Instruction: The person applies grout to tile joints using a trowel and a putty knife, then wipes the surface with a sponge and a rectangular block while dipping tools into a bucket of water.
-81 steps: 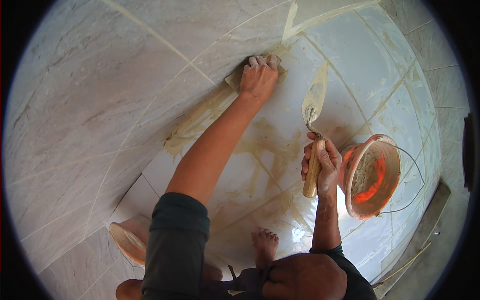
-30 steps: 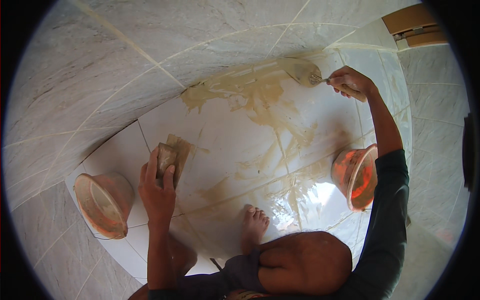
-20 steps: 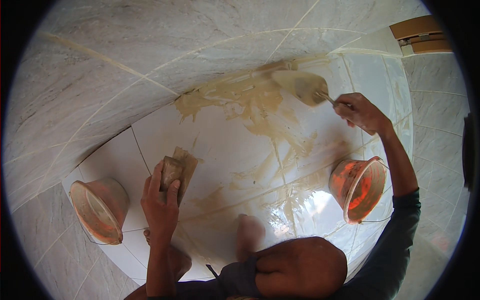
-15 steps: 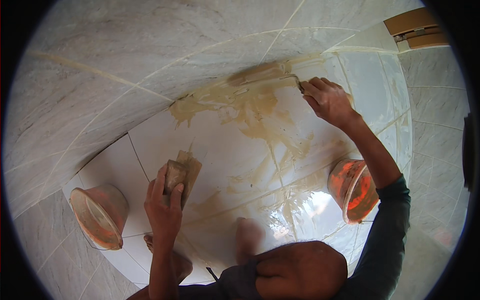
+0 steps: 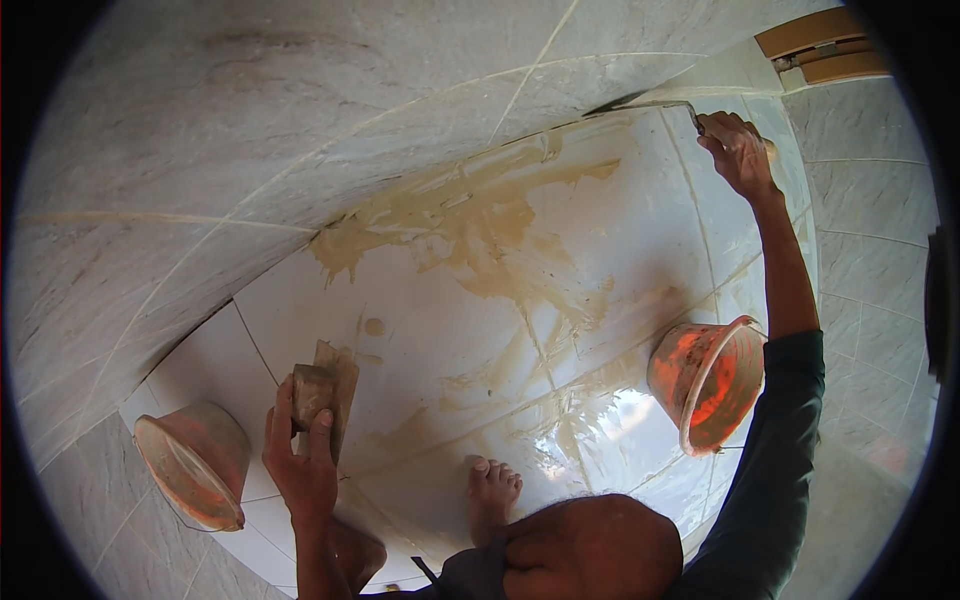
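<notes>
Nearest, at the near edge of the white-tiled floor (image 5: 420, 320), a bare foot (image 5: 492, 490) is planted. To its left, a block-handled float (image 5: 345, 390) is grasped in the left hand (image 5: 300, 450), with the block pinched between thumb and fingers; whether the float's blade is rested on the tiles cannot be told. By the floor's left edge a stained bucket (image 5: 222, 445) is stood, and toward the right edge an orange-smeared bucket (image 5: 672, 378). Farther in, tan paste (image 5: 505, 225) is spread out from the wall-side edge. Farthest, near the far right corner, a trowel (image 5: 618, 103) is held with curled fingers in the right hand (image 5: 742, 155), its blade seen edge-on along the foot of the marbled wall (image 5: 300, 120).

For good work there, the blade is probably best held at a low, steady angle and drawn with light, even pressure, paste being pressed into the seam rather than smeared up the wall.
</notes>
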The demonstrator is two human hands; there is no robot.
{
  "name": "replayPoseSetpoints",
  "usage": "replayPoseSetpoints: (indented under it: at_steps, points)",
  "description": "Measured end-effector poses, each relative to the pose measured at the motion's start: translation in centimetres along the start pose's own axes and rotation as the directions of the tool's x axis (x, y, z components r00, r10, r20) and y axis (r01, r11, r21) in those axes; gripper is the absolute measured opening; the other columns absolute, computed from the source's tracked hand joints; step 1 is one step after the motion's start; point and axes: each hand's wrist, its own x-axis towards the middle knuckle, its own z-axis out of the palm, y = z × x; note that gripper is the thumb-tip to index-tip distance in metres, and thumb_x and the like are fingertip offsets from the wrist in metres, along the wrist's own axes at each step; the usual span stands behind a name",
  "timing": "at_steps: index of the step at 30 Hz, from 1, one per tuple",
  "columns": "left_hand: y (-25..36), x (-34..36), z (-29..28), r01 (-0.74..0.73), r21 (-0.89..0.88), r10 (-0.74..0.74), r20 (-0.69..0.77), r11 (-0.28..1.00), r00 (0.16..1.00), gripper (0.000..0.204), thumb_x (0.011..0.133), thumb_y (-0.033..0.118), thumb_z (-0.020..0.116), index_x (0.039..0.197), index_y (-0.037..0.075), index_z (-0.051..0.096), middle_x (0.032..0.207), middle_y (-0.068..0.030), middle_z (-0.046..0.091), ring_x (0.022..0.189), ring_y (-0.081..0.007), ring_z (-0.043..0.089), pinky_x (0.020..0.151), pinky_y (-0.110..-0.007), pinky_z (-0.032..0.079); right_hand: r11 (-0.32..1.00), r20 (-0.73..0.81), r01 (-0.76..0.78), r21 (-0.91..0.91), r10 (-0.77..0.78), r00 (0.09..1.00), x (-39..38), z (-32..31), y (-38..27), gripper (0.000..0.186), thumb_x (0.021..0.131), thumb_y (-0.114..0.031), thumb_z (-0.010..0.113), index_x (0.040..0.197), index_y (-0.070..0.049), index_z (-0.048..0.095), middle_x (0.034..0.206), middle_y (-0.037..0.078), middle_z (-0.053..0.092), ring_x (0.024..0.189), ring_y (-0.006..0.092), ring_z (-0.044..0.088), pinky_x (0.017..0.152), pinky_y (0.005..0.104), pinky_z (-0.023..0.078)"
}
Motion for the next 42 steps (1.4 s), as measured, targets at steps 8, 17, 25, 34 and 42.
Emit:
replayPoseSetpoints:
  at_steps: [8, 17, 25, 34, 42]
  points:
    - [0.9, 0.0, 0.3, -0.047, -0.017, 0.047, 0.009, 0.999, 0.999, 0.049, 0.084, 0.01, 0.068, 0.131, 0.005, 0.057, 0.103, -0.0122, 0.064, 0.089, -0.0236, 0.06, 0.079, -0.035, 0.047, 0.984, 0.017, -0.123, 0.131, 0.121, 0.992, -2.0, -3.6, -2.7, 0.022, 0.087, -0.01, 0.064, 0.107, -0.001, 0.064, 0.092, 0.013, 0.066, 0.089, 0.0336, 0.063, 0.078, 0.0423, 0.05]
    - [0.4, -0.4, 0.8, -0.052, -0.095, 0.055, 0.025, 0.994, 0.998, 0.049, 0.084, 0.01, 0.069, 0.131, 0.005, 0.058, 0.102, -0.013, 0.064, 0.087, -0.0249, 0.06, 0.078, -0.036, 0.047, 0.873, 0.471, -0.148, 0.464, -0.101, 0.876, 1.2, -1.9, -16.8, 0.023, 0.099, -0.022, 0.051, 0.099, -0.001, 0.059, 0.08, 0.022, 0.062, 0.078, 0.0415, 0.06, 0.071, 0.0482, 0.047]
    - [0.5, -1.6, -1.2, -0.077, -0.111, 0.081, 0.034, 0.991, 0.996, 0.049, 0.085, 0.011, 0.07, 0.131, 0.006, 0.057, 0.103, -0.0124, 0.064, 0.087, -0.0237, 0.06, 0.078, -0.035, 0.048, 0.941, 0.404, 0.058, 0.335, -0.199, 0.893, 1.1, 1.6, -6.8, 0.028, 0.094, -0.024, 0.049, 0.094, 0.001, 0.062, 0.089, 0.018, 0.064, 0.083, 0.0381, 0.062, 0.078, 0.0468, 0.05]
    - [-0.6, -1.7, -2.0, -0.11, -0.186, 0.121, 0.047, 0.976, 0.992, 0.047, 0.086, 0.01, 0.069, 0.132, 0.003, 0.057, 0.109, -0.0141, 0.065, 0.094, -0.0225, 0.062, 0.083, -0.034, 0.049, 0.406, 0.707, -0.849, 0.339, 0.485, 0.515, -4.5, -4.7, -9.4, 0.04, 0.096, -0.043, 0.048, 0.098, -0.004, 0.058, 0.075, 0.004, 0.055, 0.062, 0.0115, 0.054, 0.053, 0.0301, 0.047]
    - [-0.7, -2.4, -2.2, -0.177, -0.232, 0.199, 0.072, 0.956, 0.977, 0.048, 0.088, 0.008, 0.068, 0.133, 0.0, 0.055, 0.116, -0.0155, 0.065, 0.1, -0.0205, 0.063, 0.087, -0.032, 0.05, -0.139, 0.599, -0.583, 0.8, 0.144, 0.788, -5.2, 3.5, -20.0, 0.018, 0.094, -0.021, 0.056, 0.1, -0.003, 0.056, 0.077, 0.007, 0.059, 0.062, 0.0174, 0.06, 0.048, 0.033, 0.05]
